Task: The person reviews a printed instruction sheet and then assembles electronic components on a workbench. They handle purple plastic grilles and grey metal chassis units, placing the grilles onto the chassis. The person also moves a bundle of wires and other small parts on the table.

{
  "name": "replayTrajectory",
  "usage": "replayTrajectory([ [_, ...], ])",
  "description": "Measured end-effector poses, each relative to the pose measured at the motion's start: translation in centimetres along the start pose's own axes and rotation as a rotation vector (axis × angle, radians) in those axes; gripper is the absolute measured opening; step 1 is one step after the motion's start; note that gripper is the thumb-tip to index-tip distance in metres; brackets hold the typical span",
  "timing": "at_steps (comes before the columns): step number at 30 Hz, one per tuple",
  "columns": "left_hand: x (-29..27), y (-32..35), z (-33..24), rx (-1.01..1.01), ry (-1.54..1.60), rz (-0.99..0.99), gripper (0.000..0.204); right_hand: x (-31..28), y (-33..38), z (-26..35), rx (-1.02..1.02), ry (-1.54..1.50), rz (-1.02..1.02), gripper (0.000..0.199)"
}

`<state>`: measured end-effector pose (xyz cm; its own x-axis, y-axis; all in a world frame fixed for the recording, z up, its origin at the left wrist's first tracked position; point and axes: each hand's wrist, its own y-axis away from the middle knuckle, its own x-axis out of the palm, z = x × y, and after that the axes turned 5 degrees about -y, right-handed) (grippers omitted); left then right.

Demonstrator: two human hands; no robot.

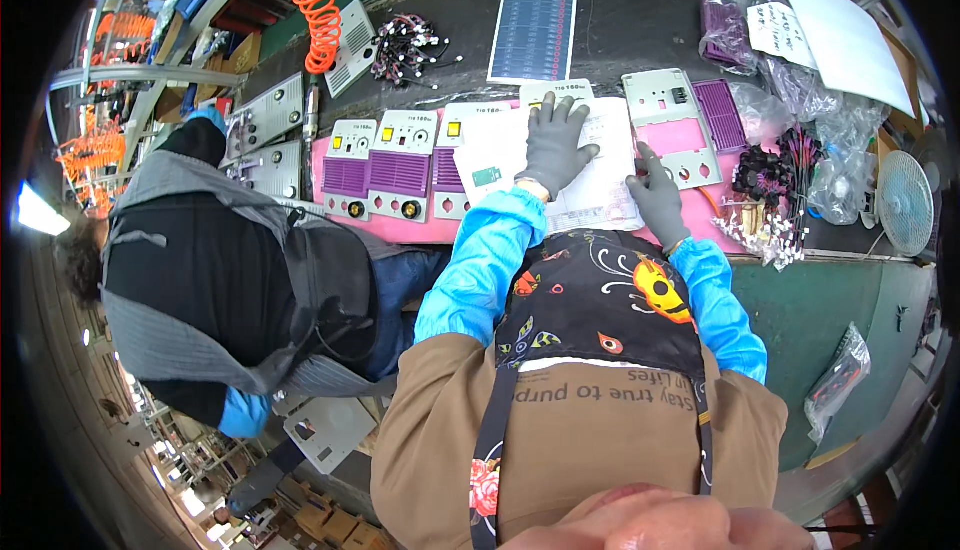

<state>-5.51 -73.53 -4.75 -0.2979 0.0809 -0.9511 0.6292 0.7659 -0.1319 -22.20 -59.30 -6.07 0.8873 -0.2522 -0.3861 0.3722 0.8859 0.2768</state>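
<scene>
Apron (600, 300): lying closest, patterned black, over blue sleeves.
Left hand (553, 145): released, pressing flat on the paper sheet (590, 185).
Right hand (658, 200): pointing, one finger touching the sheet's edge beside the grey panel (668, 120).
Risk: the sheet is probably sliding on the pink mat (690, 140) if the palm is lifting.

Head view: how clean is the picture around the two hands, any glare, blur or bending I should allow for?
Head view: the left hand and right hand on the paper sheet are sharp and evenly lit, no strong shadow; the bench edge bows from the fisheye; the corners go black; a bright lamp flares at the left rim; the near chin area at the bottom is blurred.
</scene>
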Motion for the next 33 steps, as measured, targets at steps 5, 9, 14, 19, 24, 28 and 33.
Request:
replayTrajectory([
  [5, -0.2, 1.2, 0.4, 0.085, 0.084, -0.029, 0.047, 0.0, 0.1, -1.9, -0.014, -0.067, -0.034, 0.067],
  [9, -0.9, 2.4, 0.9, 0.11, 0.137, 0.014, 0.038, 0.2, 0.0, -2.2, -0.024, -0.039, -0.044, 0.062],
  [14, -2.6, 2.8, 1.1, 0.182, 0.101, 0.177, 0.041, 0.2, -0.2, -2.8, 0.013, -0.01, -0.026, 0.061],
  [19, -3.0, 2.2, 1.7, 0.282, 0.126, 0.134, 0.052, 0.5, -0.1, -2.4, 0.019, 0.062, 0.024, 0.06],
  [24, -1.5, -0.2, 2.3, 0.209, 0.018, 0.192, 0.061, 0.8, 0.4, -1.3, -0.047, 0.036, 0.035, 0.054],
  [28, -0.9, -1.6, 1.8, 0.288, 0.088, 0.139, 0.07, 0.6, 0.2, -3.3, -0.204, 0.046, -0.045, 0.05],
  [33, 0.7, -0.9, 3.1, 0.379, 0.086, -0.045, 0.066, 0.0, 0.2, -2.4, -0.381, 0.085, 0.117, 0.055],
])
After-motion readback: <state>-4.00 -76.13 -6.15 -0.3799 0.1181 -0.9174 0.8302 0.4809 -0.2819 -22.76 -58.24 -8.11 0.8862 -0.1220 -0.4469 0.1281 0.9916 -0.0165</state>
